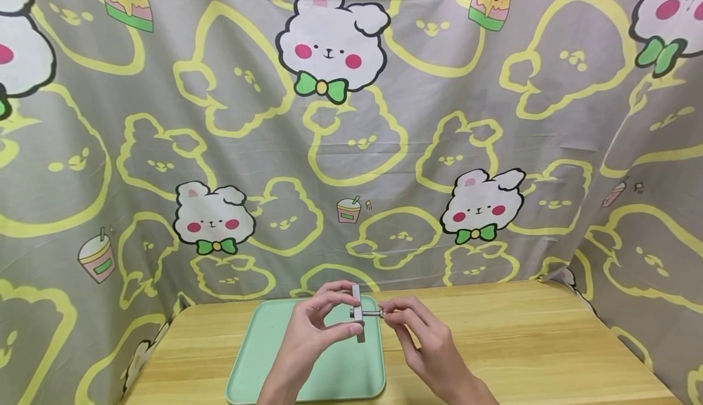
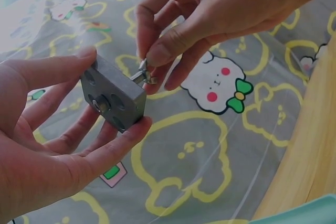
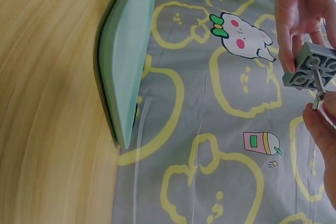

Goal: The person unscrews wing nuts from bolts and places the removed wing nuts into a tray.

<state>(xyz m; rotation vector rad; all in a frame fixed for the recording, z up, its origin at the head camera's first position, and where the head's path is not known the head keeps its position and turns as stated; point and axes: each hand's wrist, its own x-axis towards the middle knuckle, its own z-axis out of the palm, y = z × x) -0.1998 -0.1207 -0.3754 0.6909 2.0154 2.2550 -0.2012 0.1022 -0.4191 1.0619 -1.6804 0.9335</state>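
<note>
A grey square block (image 2: 116, 88) with round holes is gripped by my left hand (image 1: 310, 327), thumb on one edge and fingertips on the opposite one. Through its centre runs a metal bolt (image 1: 371, 313), its head (image 2: 101, 103) on the face towards my left palm. On the other face, ribbed and hollowed in the right wrist view, the shank sticks out to the right. My right hand (image 1: 428, 339) pinches a small wing nut (image 2: 144, 72) between thumb and fingertips at the bolt's free end. Those fingertips partly hide the nut.
Below the hands, a pale green tray (image 1: 263, 338) lies on the wood-grain table (image 1: 527, 338). A grey curtain (image 1: 384, 130) with cartoon rabbits hangs behind the table and round its sides.
</note>
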